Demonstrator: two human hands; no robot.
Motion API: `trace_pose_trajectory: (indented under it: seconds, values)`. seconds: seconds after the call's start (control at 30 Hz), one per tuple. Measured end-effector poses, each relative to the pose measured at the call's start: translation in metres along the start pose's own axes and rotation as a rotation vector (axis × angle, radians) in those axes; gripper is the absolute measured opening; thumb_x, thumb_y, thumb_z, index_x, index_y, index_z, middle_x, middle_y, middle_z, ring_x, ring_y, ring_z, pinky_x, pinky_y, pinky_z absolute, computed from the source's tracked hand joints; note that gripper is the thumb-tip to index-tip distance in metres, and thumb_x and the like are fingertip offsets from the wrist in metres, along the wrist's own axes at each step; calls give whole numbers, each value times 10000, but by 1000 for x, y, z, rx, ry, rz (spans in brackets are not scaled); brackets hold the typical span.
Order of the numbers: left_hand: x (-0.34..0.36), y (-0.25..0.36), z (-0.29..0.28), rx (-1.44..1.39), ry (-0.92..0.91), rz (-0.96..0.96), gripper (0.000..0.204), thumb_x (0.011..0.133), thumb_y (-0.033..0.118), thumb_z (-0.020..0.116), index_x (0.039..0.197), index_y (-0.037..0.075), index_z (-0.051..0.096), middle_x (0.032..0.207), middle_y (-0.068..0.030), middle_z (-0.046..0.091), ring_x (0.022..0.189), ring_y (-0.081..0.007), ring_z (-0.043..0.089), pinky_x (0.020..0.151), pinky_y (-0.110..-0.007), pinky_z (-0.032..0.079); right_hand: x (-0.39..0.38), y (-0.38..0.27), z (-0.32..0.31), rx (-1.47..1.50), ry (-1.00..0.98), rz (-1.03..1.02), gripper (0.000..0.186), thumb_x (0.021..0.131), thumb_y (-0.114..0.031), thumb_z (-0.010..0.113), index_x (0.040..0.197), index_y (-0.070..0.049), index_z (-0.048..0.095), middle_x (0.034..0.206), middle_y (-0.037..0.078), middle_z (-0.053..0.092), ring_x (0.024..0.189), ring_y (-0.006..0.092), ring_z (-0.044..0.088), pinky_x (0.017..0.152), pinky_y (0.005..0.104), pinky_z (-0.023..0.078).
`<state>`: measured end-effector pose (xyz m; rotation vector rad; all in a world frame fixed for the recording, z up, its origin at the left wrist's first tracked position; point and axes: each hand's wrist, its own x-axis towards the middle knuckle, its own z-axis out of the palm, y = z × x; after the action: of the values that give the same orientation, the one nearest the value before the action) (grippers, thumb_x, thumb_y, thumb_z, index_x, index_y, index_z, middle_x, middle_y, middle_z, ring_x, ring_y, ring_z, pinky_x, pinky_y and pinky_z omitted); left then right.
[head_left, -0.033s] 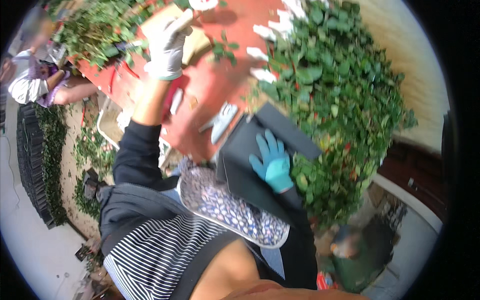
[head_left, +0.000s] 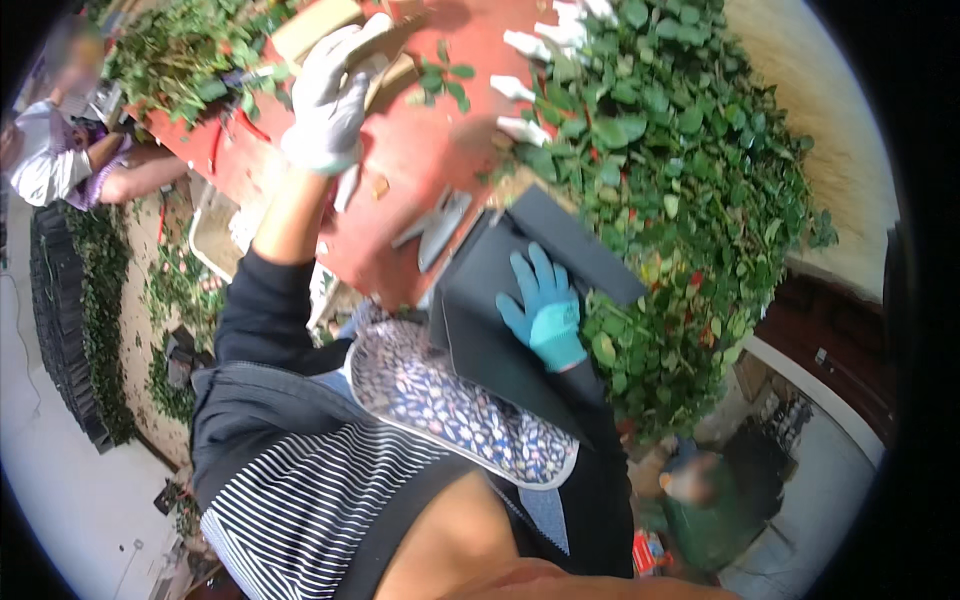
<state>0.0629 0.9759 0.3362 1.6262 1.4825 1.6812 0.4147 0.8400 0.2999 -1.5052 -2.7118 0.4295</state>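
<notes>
My left hand (head_left: 328,105), in a white glove, reaches over the red table. Its fingers and thumb curl about a tan, cardboard-like piece (head_left: 392,42), partly hidden by the glove. Another tan block (head_left: 312,30) lies just behind the fingers. My right hand (head_left: 545,312), in a teal glove, lies with spread fingers on a folded dark grey sheet (head_left: 490,290). That sheet sits at the table's near edge, over a floral cloth with a white border (head_left: 450,410) at my front. Left of the sheet rests a grey hand tool (head_left: 442,230).
Leafy cut stems, several ending in white wraps, form a large pile (head_left: 690,140) at the right. More greenery (head_left: 190,70) covers the table's far left, where a person (head_left: 60,150) sits. A second person (head_left: 705,510) is at the lower right. A pale bin (head_left: 212,238) stands left of the red table (head_left: 400,180).
My left hand has drawn slightly back and turned, its fingers now curled about the tan piece. The white round thing by its fingertips is out of sight. My right hand stays on the sheet.
</notes>
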Motion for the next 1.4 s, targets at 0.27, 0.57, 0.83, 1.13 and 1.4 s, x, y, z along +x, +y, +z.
trace_pose_trajectory:
  seconds: [0.27, 0.57, 0.83, 1.13, 1.4]
  values:
    - [-180, 36, 77, -318, -1046, -769, 456, 953, 466, 547, 1096, 37, 612, 998, -170, 647, 995, -329, 600, 914, -391, 436, -3, 12, -7, 57, -115, -74, 493, 820, -346, 667, 1243, -102, 596, 1267, 175, 551, 1160, 382, 516, 941, 496, 456]
    - [-184, 18, 102, 99, -1166, -649, 461, 943, 490, 530, 1097, 62, 608, 1098, -197, 663, 1111, -359, 605, 934, -444, 443, 27, -6, -47, -154, -105, -375, 691, 774, -437, 728, 1324, -73, 523, 1321, 134, 513, 1247, 336, 472, 968, 443, 446]
    - [-167, 40, 53, 225, -1278, -510, 519, 843, 531, 680, 909, 16, 651, 817, -201, 678, 900, -390, 648, 841, -464, 483, 21, -20, -18, -174, -274, -103, 848, 757, -497, 742, 1409, -49, 434, 1446, 163, 393, 1348, 380, 355, 1027, 524, 385]
    - [-149, 34, 79, 201, -1153, 18, 596, 723, 375, 792, 1157, 77, 513, 1119, -150, 525, 976, -345, 584, 797, -450, 470, 19, -20, -12, -169, -309, -32, 771, 770, -493, 736, 1351, -47, 498, 1472, 155, 368, 1352, 392, 336, 1013, 519, 395]
    - [-162, 38, 92, 442, -1173, 107, 646, 739, 394, 786, 1248, 101, 517, 1300, -101, 504, 1104, -277, 592, 899, -451, 444, -36, 41, 20, 407, 460, -48, 421, 850, -291, 702, 1178, -38, 621, 1218, 152, 593, 1169, 318, 549, 967, 434, 456]
